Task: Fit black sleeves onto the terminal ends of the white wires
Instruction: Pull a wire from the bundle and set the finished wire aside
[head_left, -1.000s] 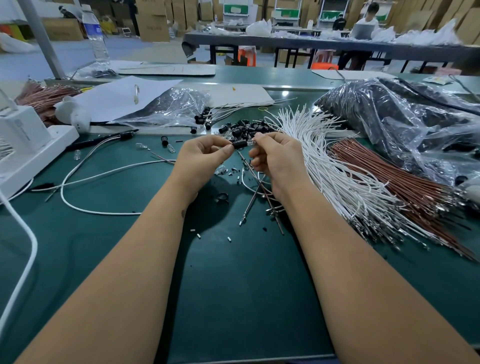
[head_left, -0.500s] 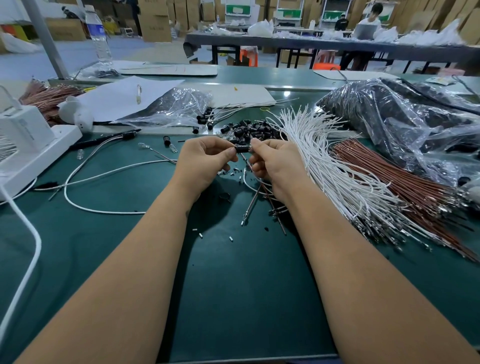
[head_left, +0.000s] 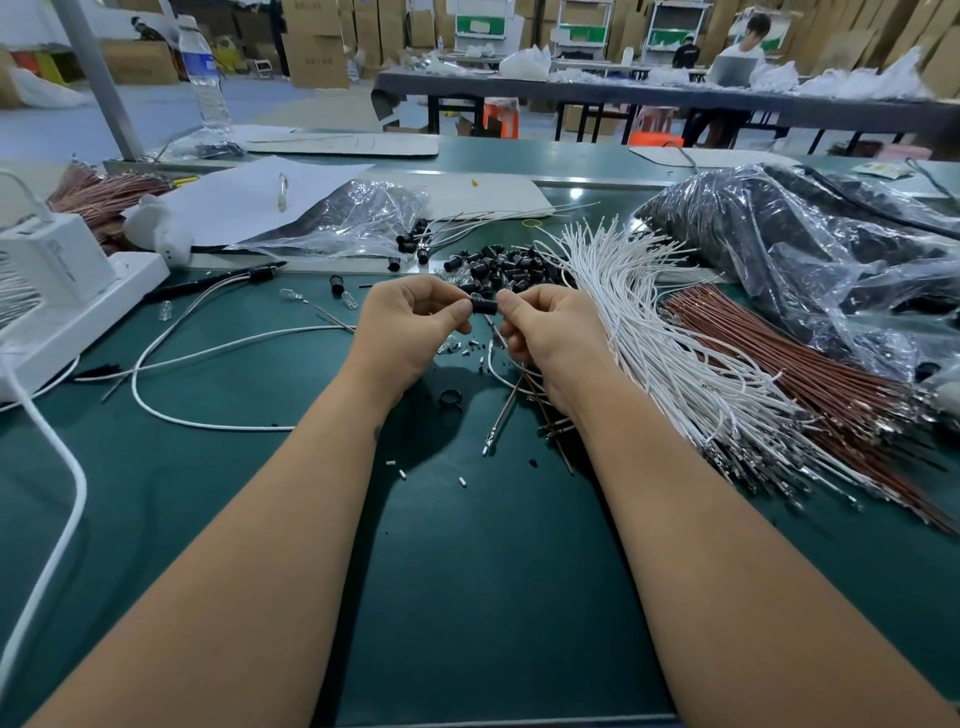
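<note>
Got a black sleeve (head_left: 483, 305) held up between both hands, just above the table (head_left: 467, 571), so I can see the hole and line things up. Left hand (head_left: 410, 325) pinches one end w/ thumb and fingertips, rest of fingers curled in. Right hand (head_left: 545, 327) pinches at the other end, fingers curled too; I reckon that's the side feeding the wire in, but the terminal itself is hidden behind my fingers, can't tell how far it's seated. A white wire (head_left: 506, 371) loops down under my right hand, prob. the one I'm working on.

Loose sleeves (head_left: 501, 267) are piled just beyond my hands, close enough to grab w/o reaching. The bundle of white wires (head_left: 654, 332) fans out just to my right, w/ the metal terminal ends toward me, so I can pull one at a time. Brown wires (head_left: 789, 364) lie beside them, further right, kept apart from the white. A few sleeved wires (head_left: 447, 236) sit beyond the pile by a plastic bag (head_left: 353, 218), looks like the done stack.
</note>
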